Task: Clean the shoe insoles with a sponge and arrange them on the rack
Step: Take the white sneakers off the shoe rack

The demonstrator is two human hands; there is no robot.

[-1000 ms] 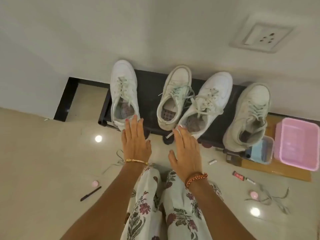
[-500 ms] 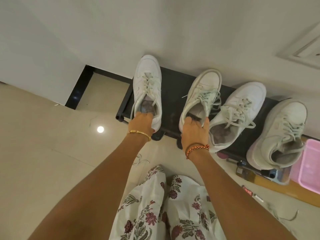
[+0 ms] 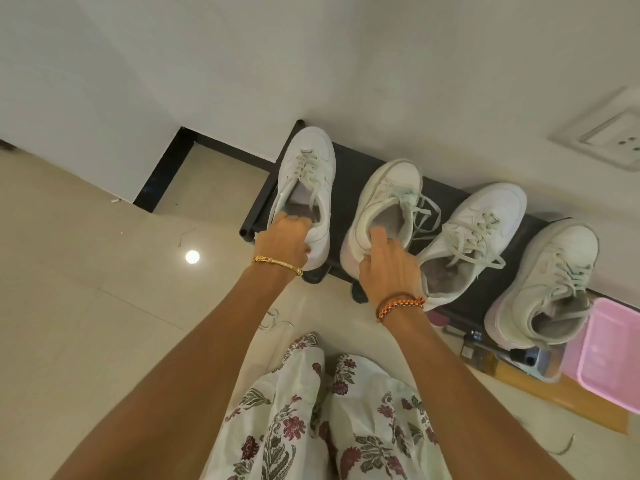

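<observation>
Several white sneakers stand in a row on a black rack [image 3: 346, 181] against the wall. My left hand [image 3: 285, 242] grips the heel of the leftmost sneaker [image 3: 308, 168], fingers curled inside its opening. My right hand [image 3: 388, 263] holds the heel of the second sneaker [image 3: 388, 192], one finger reaching into it over the grey insole [image 3: 393, 220]. A third sneaker [image 3: 485, 216] and a fourth sneaker [image 3: 557, 271] stand untouched to the right. No sponge is in view.
A pink plastic basket [image 3: 613, 358] sits at the right edge on a brown board [image 3: 571, 403]. Small dark items [image 3: 485, 348] lie under the rack's right end. Loose laces [image 3: 273, 320] lie on the tiled floor. A wall socket [image 3: 616, 140] is at upper right.
Both hands reached forward from open above the floor to the heels of the two left sneakers and took hold. The camera has tilted and shifted.
</observation>
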